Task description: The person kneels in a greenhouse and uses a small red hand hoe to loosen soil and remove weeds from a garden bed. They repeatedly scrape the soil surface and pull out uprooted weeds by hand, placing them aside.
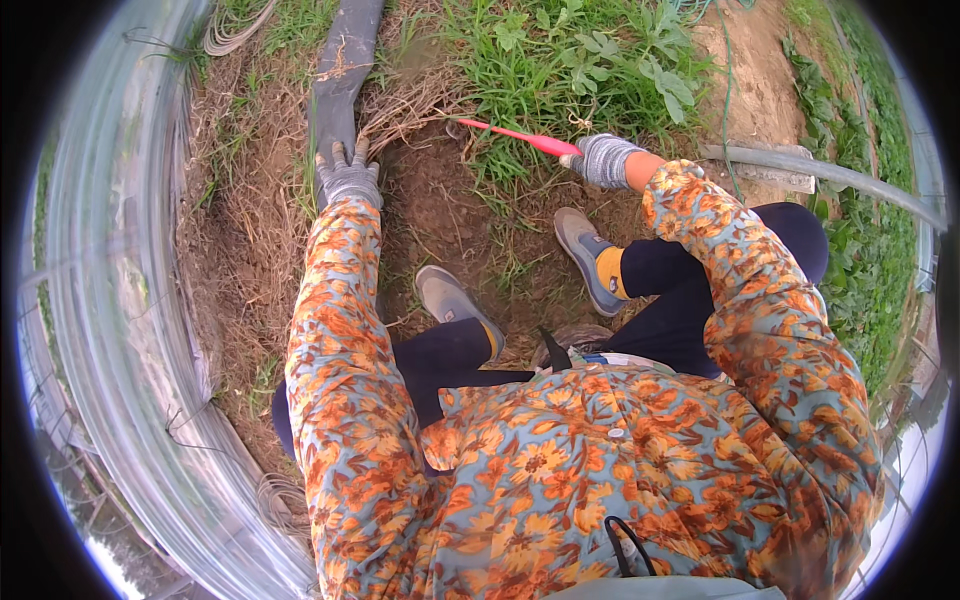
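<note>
My right hand point(604, 159), in a grey knitted glove, is closed on the red handle of a slender hand tool point(525, 138). The tool points left, and its far end is hard to see among dry stems and soil. My left hand point(349, 174), gloved alike, lies with fingers spread on the edge of a flat dark grey hose or strip point(336, 101). Its fingertips touch a bunch of dry roots or stalks point(412, 105); whether they grip any cannot be told. Between the hands lies bare brown soil point(442, 195), with green grass point(502, 82) beyond.
Clear plastic sheeting point(127, 262) runs along the left side. Broad-leaved plants point(667, 82) grow in the grass at the upper right. A grey pipe point(832, 174) crosses a concrete block point(780, 178) at the right, near a thin green cord point(727, 97). My shoes stand on the soil.
</note>
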Available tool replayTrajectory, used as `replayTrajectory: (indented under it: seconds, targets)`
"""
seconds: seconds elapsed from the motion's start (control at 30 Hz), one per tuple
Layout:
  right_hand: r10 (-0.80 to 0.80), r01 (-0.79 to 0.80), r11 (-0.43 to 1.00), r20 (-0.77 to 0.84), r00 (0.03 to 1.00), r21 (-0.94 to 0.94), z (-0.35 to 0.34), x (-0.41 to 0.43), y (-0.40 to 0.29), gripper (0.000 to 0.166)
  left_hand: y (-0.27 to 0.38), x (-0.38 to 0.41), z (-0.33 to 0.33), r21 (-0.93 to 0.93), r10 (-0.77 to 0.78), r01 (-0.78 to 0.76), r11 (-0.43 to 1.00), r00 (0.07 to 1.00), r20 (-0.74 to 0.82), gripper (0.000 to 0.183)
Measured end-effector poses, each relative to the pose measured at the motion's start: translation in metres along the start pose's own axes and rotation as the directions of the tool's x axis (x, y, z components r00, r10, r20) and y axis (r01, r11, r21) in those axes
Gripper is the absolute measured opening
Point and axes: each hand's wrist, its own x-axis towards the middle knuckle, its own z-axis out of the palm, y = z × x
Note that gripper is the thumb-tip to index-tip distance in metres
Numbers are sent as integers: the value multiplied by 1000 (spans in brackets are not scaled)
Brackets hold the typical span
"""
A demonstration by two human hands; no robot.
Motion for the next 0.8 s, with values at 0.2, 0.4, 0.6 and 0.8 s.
replayTrajectory:
  seconds: [0.2,0.4,0.6,0.8]
  targets:
    - [-55,49,988,36,998,148,15,-19,-73,60,-19,0,-17,-363,159,-120,924,984,80,61]
    - [-252,226,848,10,968,-480,-46,-47,-96,41,-83,-66,-50,-318,188,-223,922,973,-137,59]
    - [-88,-61,885,-295,951,-461,-158,-102,-16,45,-69,-176,-84,-387,143,-232,892,959,-245,56]
    - [38,-57,998,-455,890,-28,-131,-103,91,57,-2,-238,-121,-464,260,-347,815,935,-243,53]
